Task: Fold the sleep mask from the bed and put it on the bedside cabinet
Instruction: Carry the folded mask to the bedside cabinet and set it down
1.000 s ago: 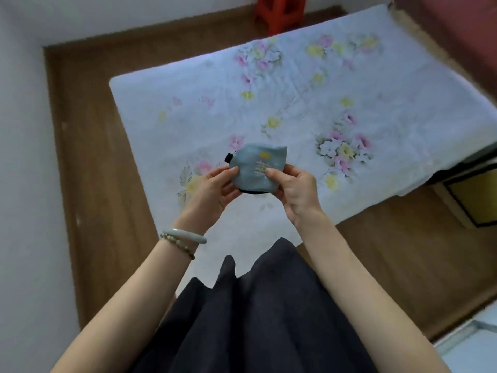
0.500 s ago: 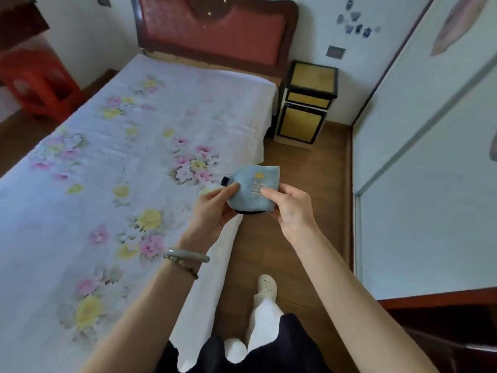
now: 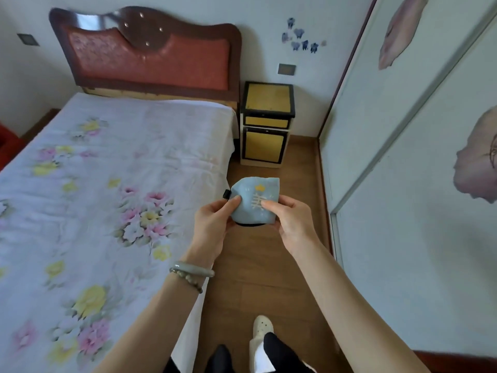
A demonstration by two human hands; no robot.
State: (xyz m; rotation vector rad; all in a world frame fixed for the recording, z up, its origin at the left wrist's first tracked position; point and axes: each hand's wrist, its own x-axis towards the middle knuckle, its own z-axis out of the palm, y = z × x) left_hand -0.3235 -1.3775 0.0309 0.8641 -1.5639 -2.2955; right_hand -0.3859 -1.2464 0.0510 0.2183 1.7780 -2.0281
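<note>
Seen from the head camera, looking down and forward in a bedroom, a person's two bare forearms reach up from the bottom of the frame toward the centre. Just right of centre, both hands hold a folded sleep mask [image 3: 255, 201] in the air above the wooden floor [image 3: 258, 267]. The mask is pale blue with a small yellow mark and pale stitched lines on its face; a black strap piece shows at its 9 o'clock edge and a black rim along its 6 o'clock edge. The left hand [image 3: 212, 230] pinches the mask's 9 o'clock side, thumb on the front, the other fingers curled behind it. The right hand [image 3: 294, 224] pinches the 3 o'clock side the same way, thumb on top of the fabric. A pale green bangle [image 3: 193, 268] and a beaded bracelet [image 3: 188, 281] circle the left wrist. A bed [image 3: 107, 184] with a white sheet printed with pink and yellow flowers fills the frame from 7 to 10 o'clock, its edge just beside the left hand. At 11 o'clock stands a dark wooden headboard [image 3: 150, 55] with a red padded panel. At 12 o'clock, beyond the mask and well apart from it, a bedside cabinet [image 3: 266, 122] with yellow panels and black trim stands against the wall, just beside the head of the bed. White sliding wardrobe doors [image 3: 403, 157] with faded pink flower prints run along 1 to 4 o'clock. At 6 o'clock a white shoe [image 3: 262, 325] rests on the floor.
</note>
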